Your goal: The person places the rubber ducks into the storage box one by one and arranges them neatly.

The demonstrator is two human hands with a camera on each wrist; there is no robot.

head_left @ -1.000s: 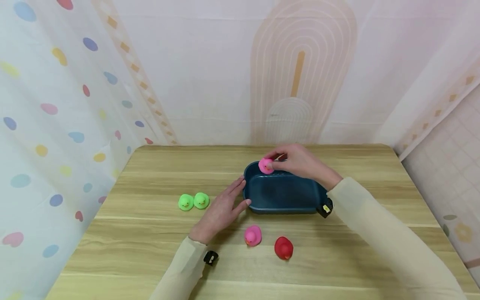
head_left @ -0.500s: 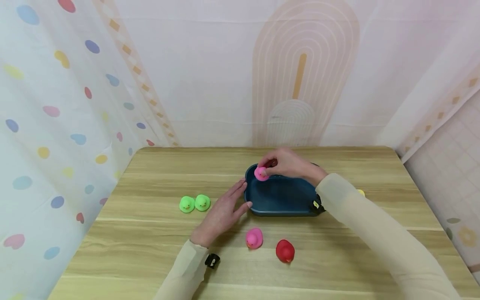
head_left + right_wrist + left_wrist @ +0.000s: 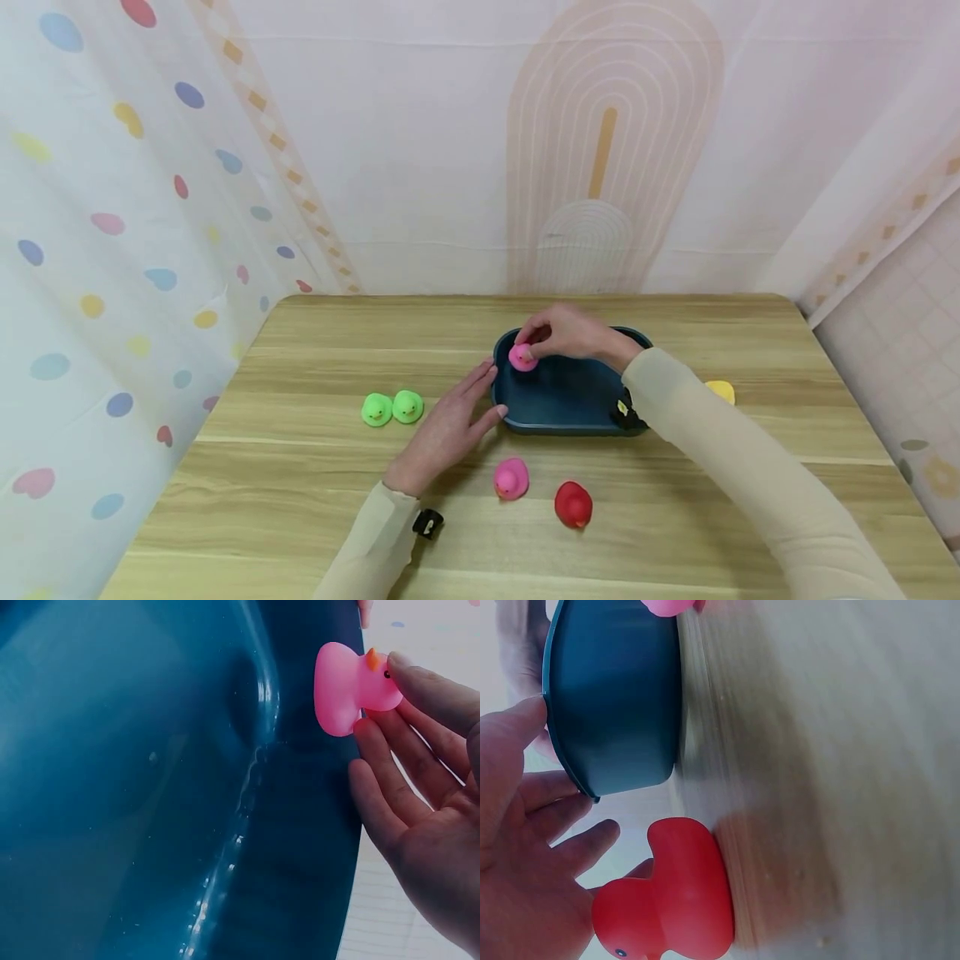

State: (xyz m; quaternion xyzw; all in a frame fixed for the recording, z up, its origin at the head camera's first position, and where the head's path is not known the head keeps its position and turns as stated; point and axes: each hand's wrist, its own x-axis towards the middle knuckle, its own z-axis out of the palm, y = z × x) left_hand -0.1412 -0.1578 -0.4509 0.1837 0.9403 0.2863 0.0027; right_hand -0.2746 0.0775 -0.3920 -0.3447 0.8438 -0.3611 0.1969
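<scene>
My right hand [image 3: 573, 332] pinches a pink rubber duck [image 3: 341, 686] by its head, between thumb and fingertips. The duck hangs inside a dark blue oval tub [image 3: 573, 427], near its far left wall; whether it touches the bottom I cannot tell. My left hand [image 3: 442, 433] rests its thumb and straight fingertips on the tub's left end. Close under the left palm, in the left wrist view, sits a red rubber duck [image 3: 686, 889], apparently covered by the hand in the head view. In front of the tub lie another pink duck [image 3: 512, 479] and a red duck [image 3: 573, 504].
Two green ducks [image 3: 392, 408] sit side by side left of the left hand. A yellow one [image 3: 722, 392] is partly hidden behind the right sleeve. All stand on a wooden table [image 3: 262, 483], with patterned curtains [image 3: 420, 150] behind and beside it.
My right hand has lowered the pink duck into the tub, moving slightly left and toward me. The yellow duck has come out from behind the right sleeve. My left hand stays on the tub.
</scene>
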